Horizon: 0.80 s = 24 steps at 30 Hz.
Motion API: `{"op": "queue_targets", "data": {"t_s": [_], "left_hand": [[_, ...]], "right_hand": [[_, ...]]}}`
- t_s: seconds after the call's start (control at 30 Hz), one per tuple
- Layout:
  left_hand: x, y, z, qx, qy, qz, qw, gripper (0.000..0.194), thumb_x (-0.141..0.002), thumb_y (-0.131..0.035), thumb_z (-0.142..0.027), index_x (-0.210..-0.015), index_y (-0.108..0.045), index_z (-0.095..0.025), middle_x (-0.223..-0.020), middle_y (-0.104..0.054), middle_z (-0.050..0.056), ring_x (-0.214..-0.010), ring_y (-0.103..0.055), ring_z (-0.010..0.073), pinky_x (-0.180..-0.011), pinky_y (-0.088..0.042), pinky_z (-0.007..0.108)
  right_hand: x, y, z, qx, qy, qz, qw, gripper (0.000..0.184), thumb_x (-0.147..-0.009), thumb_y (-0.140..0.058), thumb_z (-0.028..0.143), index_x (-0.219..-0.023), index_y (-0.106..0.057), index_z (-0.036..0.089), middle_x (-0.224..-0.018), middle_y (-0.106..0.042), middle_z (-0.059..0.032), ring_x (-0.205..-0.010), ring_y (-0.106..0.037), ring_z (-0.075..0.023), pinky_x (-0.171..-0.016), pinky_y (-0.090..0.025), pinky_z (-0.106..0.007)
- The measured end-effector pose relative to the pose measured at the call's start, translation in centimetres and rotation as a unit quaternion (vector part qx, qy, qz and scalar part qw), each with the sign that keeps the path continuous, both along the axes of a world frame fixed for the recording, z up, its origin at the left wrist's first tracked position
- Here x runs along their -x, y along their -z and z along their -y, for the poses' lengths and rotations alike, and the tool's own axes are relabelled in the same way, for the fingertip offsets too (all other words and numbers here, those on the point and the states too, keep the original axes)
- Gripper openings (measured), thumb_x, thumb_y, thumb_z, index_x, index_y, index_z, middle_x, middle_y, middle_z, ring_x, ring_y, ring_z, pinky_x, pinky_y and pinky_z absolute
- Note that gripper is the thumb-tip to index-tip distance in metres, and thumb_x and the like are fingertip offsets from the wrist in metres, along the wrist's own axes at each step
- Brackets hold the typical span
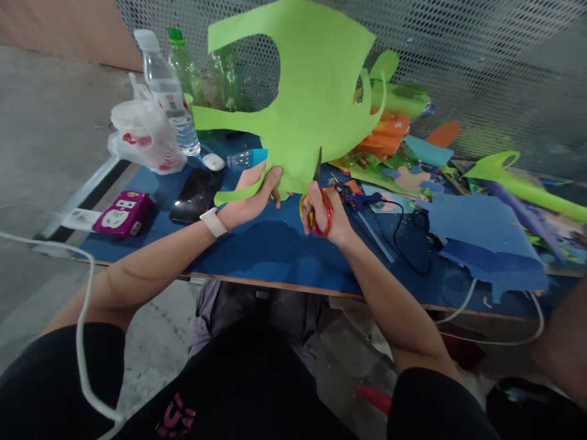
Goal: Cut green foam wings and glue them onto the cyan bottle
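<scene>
Green card is clamped between the thumb and fingers of the left hand (257, 198) at its lower edge, while the right hand (338, 223), just beside it, is closed around the handles of the scissors (318, 166). Their dark blades point away from the body, over the lower part of the green sheet (316, 79); they look nearly together, though whether they bite into it I cannot tell. The sheet lies straight ahead of both hands, its broad body rising away from them and two arms curving off to the left around a large opening, so the blades run roughly along its height rather than across it. The left hand is the nearer one, touching it, and the right reaches it through the scissors. A narrow green strip (238, 194) lies across the left hand. Farther out on the blue surface (275, 250), a black phone (195, 195) and a purple socket block (123, 214) lie to the left, with a clear bottle (172, 101) standing beyond them. To the right are a glue gun (362, 198) and blue paper (486, 226), and behind everything stands a grey mesh panel (458, 67)
</scene>
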State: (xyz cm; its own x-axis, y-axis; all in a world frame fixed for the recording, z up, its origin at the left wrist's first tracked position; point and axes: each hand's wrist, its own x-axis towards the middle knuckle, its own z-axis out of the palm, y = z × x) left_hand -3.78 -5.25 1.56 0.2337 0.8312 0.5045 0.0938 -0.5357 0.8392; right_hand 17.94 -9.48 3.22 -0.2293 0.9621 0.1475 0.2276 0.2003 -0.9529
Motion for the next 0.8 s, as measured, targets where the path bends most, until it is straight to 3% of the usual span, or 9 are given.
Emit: {"op": "queue_targets", "data": {"t_s": [0.27,0.4,0.57,0.8], "left_hand": [[0.8,-0.4,-0.6,0.017,0.046,-0.017,0.999,0.063,-0.117,-0.054,-0.086,-0.107,-0.063,-0.025,-0.082,-0.082,0.002,-0.053,-0.073,0.0128,-0.052,-0.057,0.026],[0.5,-0.1,-0.7,0.005,0.010,0.029,1.000,0.068,-0.110,-0.060,-0.093,-0.105,-0.065,-0.026,-0.077,-0.075,0.000,-0.052,-0.072,0.0135,-0.047,-0.052,0.026],[0.8,-0.1,-1.3,-0.027,-0.052,0.067,0.996,0.063,-0.111,-0.063,-0.090,-0.100,-0.065,-0.028,-0.072,-0.069,0.000,-0.056,-0.072,0.0151,-0.048,-0.051,0.028],[1.6,-1.1,-1.4,-0.023,-0.015,0.044,0.999,0.068,-0.109,-0.062,-0.093,-0.098,-0.064,-0.026,-0.073,-0.072,0.001,-0.057,-0.071,0.0150,-0.051,-0.052,0.031]], "right_hand": [[-0.5,0.0,-0.5,-0.025,-0.012,-0.001,1.000,0.086,-0.104,-0.058,0.102,-0.064,-0.051,0.026,-0.046,-0.058,-0.0005,-0.036,-0.057,-0.0132,-0.039,-0.042,-0.026],[-0.6,-0.3,-0.4,-0.016,-0.004,0.010,1.000,0.085,-0.102,-0.065,0.100,-0.063,-0.051,0.026,-0.046,-0.056,-0.0002,-0.035,-0.055,-0.0132,-0.037,-0.039,-0.027],[-0.7,-0.3,-0.3,0.013,-0.012,0.020,1.000,0.086,-0.099,-0.065,0.103,-0.062,-0.048,0.027,-0.047,-0.057,-0.0011,-0.035,-0.054,-0.0128,-0.036,-0.038,-0.026],[-1.1,0.1,-0.6,-0.002,-0.010,0.024,1.000,0.089,-0.099,-0.056,0.108,-0.062,-0.048,0.027,-0.046,-0.054,0.0001,-0.035,-0.049,-0.0124,-0.038,-0.038,-0.028]]}}
